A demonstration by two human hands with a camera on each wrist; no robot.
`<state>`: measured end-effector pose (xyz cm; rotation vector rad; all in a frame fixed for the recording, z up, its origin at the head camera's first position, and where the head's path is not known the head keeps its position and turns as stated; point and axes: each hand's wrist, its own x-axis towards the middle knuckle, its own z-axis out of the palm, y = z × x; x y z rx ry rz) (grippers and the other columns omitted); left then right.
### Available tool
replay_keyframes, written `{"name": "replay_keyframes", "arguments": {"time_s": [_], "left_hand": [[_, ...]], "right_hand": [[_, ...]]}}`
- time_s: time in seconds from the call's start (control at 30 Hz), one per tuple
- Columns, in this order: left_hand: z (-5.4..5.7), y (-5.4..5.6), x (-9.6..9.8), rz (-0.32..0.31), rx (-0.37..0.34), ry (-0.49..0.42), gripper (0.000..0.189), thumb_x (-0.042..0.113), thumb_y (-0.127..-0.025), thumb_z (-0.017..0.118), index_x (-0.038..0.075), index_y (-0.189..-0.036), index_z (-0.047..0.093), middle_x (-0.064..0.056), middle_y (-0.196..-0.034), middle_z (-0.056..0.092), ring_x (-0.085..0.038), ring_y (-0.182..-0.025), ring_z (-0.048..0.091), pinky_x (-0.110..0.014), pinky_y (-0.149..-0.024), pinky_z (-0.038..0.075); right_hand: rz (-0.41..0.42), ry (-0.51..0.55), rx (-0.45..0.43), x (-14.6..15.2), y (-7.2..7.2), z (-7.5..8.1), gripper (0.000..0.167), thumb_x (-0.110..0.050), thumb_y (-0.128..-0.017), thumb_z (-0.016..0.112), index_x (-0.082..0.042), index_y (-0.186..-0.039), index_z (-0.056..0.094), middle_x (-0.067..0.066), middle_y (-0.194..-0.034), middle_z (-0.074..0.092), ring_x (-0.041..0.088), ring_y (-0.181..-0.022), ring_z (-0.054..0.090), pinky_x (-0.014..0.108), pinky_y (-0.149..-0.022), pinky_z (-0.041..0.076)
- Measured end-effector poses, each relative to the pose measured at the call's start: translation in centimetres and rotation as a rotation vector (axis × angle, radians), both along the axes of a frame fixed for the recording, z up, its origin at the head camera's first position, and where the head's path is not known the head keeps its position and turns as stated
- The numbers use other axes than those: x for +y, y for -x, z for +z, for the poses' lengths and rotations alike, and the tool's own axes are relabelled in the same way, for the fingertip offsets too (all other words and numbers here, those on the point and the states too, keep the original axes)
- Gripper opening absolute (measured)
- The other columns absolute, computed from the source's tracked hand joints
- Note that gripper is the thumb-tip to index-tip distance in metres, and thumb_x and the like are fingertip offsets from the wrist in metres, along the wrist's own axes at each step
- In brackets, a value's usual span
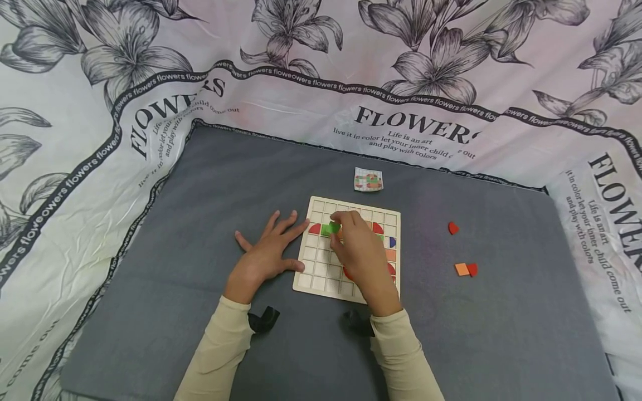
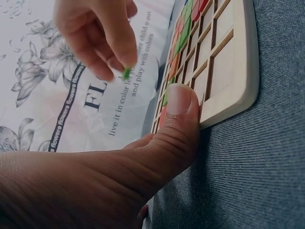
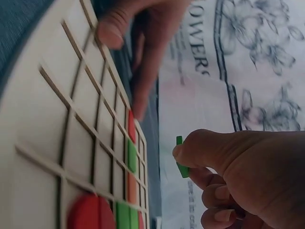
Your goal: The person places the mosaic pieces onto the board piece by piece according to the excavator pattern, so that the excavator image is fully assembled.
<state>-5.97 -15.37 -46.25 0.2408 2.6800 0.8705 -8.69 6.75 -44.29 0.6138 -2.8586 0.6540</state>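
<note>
A pale wooden grid board point(image 1: 318, 283) lies on the grey cloth, with red, green, orange and blue tiles set in some of its squares. My right hand point(image 1: 363, 250) pinches a small green tile point(image 3: 181, 157) between thumb and finger, held above the board in the right wrist view. That hand hides part of the grid in the head view. With fingers spread, my left hand point(image 1: 266, 253) rests at the board's left edge. Its thumb point(image 2: 178, 107) touches the rim, and a fingertip lies close to a red half-round tile point(image 1: 315, 229).
Behind the board lies a small printed card point(image 1: 368, 180) with a coloured pattern. To the right are a loose red tile point(image 1: 453, 228), an orange square tile point(image 1: 461, 269) and another red tile point(image 1: 473, 269) against it. Flower-printed fabric point(image 1: 301, 100) borders the grey surface.
</note>
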Motion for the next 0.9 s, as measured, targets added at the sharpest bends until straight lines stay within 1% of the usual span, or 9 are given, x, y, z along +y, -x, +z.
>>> {"name": "replay_keyframes", "arguments": {"time_s": [0.13,0.23,0.37,0.6,0.73,0.9], "left_hand": [[0.0,0.0,0.0,-0.001,0.001,-0.001,0.1,0.043,-0.08,0.085,0.034,-0.167,0.036,0.0,-0.176,0.022,-0.033,-0.165,-0.001,-0.092,-0.098,-0.019],[0.1,0.0,-0.1,-0.003,0.002,0.0,0.1,0.043,-0.08,0.085,0.034,-0.167,0.036,0.0,-0.176,0.023,-0.033,-0.165,-0.001,-0.093,-0.098,-0.019],[0.0,0.0,0.0,-0.004,0.003,0.004,0.1,0.043,-0.08,0.085,0.034,-0.167,0.037,0.0,-0.176,0.023,-0.033,-0.165,-0.001,-0.093,-0.097,-0.019],[-0.1,0.0,0.0,-0.005,0.006,0.005,0.099,0.042,-0.081,0.086,0.034,-0.166,0.037,0.001,-0.176,0.023,-0.032,-0.165,-0.001,-0.093,-0.097,-0.018],[-0.1,0.1,0.0,-0.005,0.006,0.002,0.1,0.042,-0.08,0.087,0.034,-0.167,0.037,0.001,-0.177,0.022,-0.032,-0.165,-0.001,-0.093,-0.097,-0.019],[-0.2,0.1,0.0,0.002,0.006,0.001,0.1,0.041,-0.081,0.087,0.033,-0.167,0.037,0.0,-0.176,0.023,-0.033,-0.165,-0.001,-0.093,-0.097,-0.019]], "right_hand": [[0.041,-0.033,-0.017,-1.2,-0.2,-0.5,0.037,-0.007,-0.093,0.079,-0.006,-0.128,0.067,0.011,-0.116,0.069,0.021,-0.082,0.069,0.036,-0.063,0.06],[0.061,-0.054,-0.025,-1.9,-0.4,-0.9,0.039,-0.008,-0.092,0.08,-0.007,-0.128,0.067,0.01,-0.114,0.068,0.022,-0.089,0.071,0.038,-0.066,0.062],[0.083,-0.085,-0.022,-2.5,-0.6,-1.4,0.038,-0.008,-0.093,0.08,-0.008,-0.128,0.067,0.009,-0.112,0.068,0.022,-0.091,0.072,0.038,-0.065,0.061],[0.11,-0.115,-0.016,-2.9,-0.6,-2.0,0.035,-0.007,-0.092,0.081,-0.007,-0.124,0.069,0.01,-0.111,0.069,0.024,-0.096,0.073,0.039,-0.07,0.063],[0.117,-0.123,-0.017,-3.0,-0.6,-2.2,0.033,-0.007,-0.092,0.082,-0.007,-0.123,0.069,0.01,-0.111,0.068,0.023,-0.094,0.073,0.039,-0.068,0.062],[0.126,-0.132,0.006,-3.2,-0.7,-2.2,0.028,-0.006,-0.094,0.08,-0.008,-0.12,0.071,0.008,-0.11,0.069,0.022,-0.092,0.073,0.037,-0.065,0.062]]}}
